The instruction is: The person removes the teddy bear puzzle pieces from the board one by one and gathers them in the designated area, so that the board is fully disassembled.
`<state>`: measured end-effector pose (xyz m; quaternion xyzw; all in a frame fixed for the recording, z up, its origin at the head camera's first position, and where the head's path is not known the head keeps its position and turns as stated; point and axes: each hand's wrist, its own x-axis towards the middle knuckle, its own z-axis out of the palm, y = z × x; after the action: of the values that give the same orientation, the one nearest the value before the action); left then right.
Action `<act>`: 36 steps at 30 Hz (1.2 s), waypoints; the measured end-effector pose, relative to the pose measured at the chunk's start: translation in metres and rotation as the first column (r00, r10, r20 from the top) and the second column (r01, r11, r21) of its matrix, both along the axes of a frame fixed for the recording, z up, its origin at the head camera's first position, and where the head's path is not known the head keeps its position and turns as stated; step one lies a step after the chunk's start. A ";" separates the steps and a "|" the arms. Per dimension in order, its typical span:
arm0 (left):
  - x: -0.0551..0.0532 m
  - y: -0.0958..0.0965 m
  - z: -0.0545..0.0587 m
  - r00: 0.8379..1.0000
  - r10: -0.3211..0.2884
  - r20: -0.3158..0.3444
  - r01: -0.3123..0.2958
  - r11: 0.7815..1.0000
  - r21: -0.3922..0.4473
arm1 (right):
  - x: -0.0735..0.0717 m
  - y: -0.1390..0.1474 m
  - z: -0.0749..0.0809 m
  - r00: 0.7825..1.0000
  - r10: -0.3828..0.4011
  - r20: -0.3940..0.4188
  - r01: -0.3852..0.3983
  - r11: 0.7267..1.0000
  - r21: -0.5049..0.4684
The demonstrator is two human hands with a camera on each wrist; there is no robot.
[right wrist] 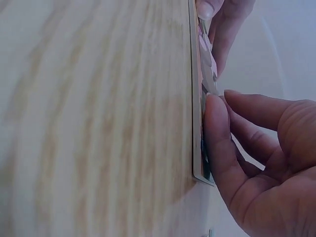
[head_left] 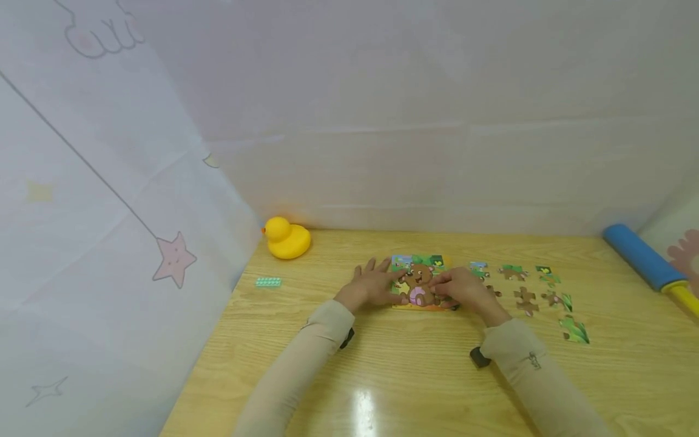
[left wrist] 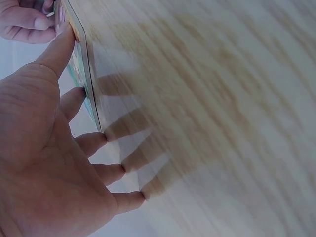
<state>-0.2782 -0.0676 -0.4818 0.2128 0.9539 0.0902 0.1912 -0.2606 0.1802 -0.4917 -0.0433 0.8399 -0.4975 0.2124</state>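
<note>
A bear jigsaw puzzle board (head_left: 417,259) lies flat on the wooden table, with a brown bear picture on it. My left hand (head_left: 374,285) is at its left side, fingers spread; in the left wrist view the thumb (left wrist: 58,52) presses the board's near edge and other fingertips touch the table. Over the board's right part, my right hand (head_left: 466,290) pinches a puzzle piece (right wrist: 209,81) between thumb and fingers, tilted against the picture. The fingers hide most of that piece. Several loose puzzle pieces (head_left: 526,300) lie right of the right hand.
A yellow rubber duck (head_left: 289,241) sits at the table's back left corner. In front of it lies a small green patterned strip (head_left: 268,281). A blue tube with a yellow handle (head_left: 644,258) rests at the far right. White printed cloth (head_left: 382,176) walls the table's back and left.
</note>
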 end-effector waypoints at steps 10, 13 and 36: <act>0.001 0.001 0.003 1.000 0.013 0.008 -0.013 1.000 -0.001 | 0.003 -0.001 0.002 1.000 -0.011 -0.001 0.011 0.998 -0.070; 0.002 0.002 0.004 1.000 0.018 0.016 -0.019 1.000 0.008 | 0.002 0.000 0.000 1.000 -0.025 0.000 0.025 0.998 -0.051; 0.000 0.005 0.004 1.000 0.011 -0.015 -0.011 0.999 -0.050 | 0.006 0.060 0.001 0.993 -0.055 0.101 0.084 0.947 -0.310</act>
<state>-0.2786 -0.0623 -0.4776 0.2034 0.9585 0.0656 0.1888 -0.2549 0.2400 -0.4905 -0.0238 0.7405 -0.6334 0.2232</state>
